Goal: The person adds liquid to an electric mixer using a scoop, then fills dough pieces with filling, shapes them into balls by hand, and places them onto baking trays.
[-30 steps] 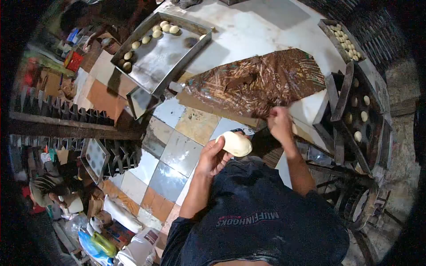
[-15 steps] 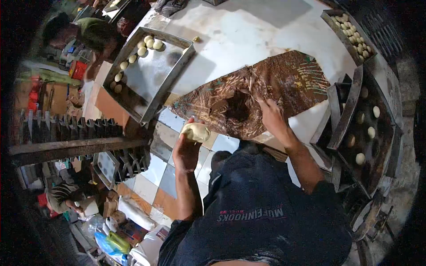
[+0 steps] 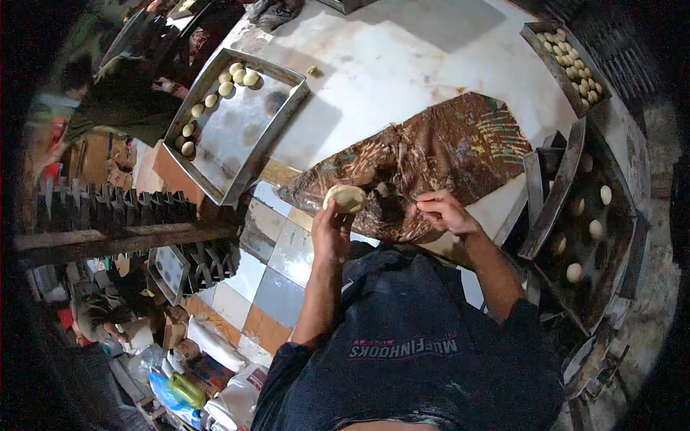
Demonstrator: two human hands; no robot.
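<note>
A pale, flattened piece of dough (image 3: pixel 346 198) rests in my left hand (image 3: pixel 331 233), thumb and fingers around its near side. My right hand (image 3: pixel 445 213) is over the near edge of a brown patterned cloth (image 3: pixel 449 144), with thumb and forefinger pinched together. What lies between those fingertips is too small to tell. Between my hands is a dark hollow in the cloth, with a dark round lump (image 3: pixel 387 189) in it.
A metal tray (image 3: pixel 255 169) with several dough balls stands at the left. A smaller tray (image 3: pixel 535 50) of dough balls is at the far right, and a dark tray (image 3: pixel 611 258) with spaced dough balls lies nearer. A co-worker's arm (image 3: pixel 133 97) shows at upper left.
My left hand first went left, then came back right with the dough, which now looks flatter. My right hand reached onto the cloth and has since drawn back slightly toward me.
</note>
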